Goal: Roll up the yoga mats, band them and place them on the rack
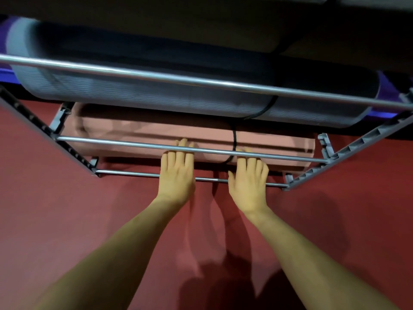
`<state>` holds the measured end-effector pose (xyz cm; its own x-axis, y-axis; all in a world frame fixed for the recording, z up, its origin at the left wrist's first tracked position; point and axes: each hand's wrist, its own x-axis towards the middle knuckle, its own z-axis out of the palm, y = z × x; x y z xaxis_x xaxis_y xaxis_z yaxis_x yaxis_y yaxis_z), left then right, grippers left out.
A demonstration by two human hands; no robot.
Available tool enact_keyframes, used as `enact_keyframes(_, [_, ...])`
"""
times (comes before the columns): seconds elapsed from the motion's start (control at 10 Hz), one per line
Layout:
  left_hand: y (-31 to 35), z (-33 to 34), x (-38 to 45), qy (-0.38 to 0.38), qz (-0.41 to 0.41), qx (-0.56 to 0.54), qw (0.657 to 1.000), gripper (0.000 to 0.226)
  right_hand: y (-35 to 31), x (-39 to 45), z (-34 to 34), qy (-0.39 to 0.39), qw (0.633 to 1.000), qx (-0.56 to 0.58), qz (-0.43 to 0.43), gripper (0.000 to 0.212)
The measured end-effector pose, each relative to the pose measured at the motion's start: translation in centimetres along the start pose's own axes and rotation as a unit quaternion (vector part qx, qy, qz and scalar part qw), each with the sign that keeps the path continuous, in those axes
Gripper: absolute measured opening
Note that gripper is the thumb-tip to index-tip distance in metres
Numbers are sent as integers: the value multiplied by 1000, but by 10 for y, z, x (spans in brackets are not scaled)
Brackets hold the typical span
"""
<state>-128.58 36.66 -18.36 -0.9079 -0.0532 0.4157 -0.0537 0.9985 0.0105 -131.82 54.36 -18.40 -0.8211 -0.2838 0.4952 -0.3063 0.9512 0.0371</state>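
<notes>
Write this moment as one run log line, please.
stage: racking | left hand: flat on pink mat | right hand: flat on it | band: on | rack: lowest shelf

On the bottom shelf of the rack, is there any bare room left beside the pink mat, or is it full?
The pink rolled mat spans almost the whole bottom tier, both hands, left hand and right hand, flat against it. Bare room shows only in front, between the two front rails. The tier above is crowded by the grey rolled mat.

Two hands (pixel 176 173) (pixel 248 182), one rack (pixel 201 82), three rolled mats in clear view (pixel 134 139) (pixel 156 95) (pixel 201 32)
</notes>
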Motion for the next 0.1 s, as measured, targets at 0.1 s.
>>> enact_keyframes(0.1, [-7,-11,-5,-22,-42,-61,997,35,-4,-7,-7,-11,996,87,29,39])
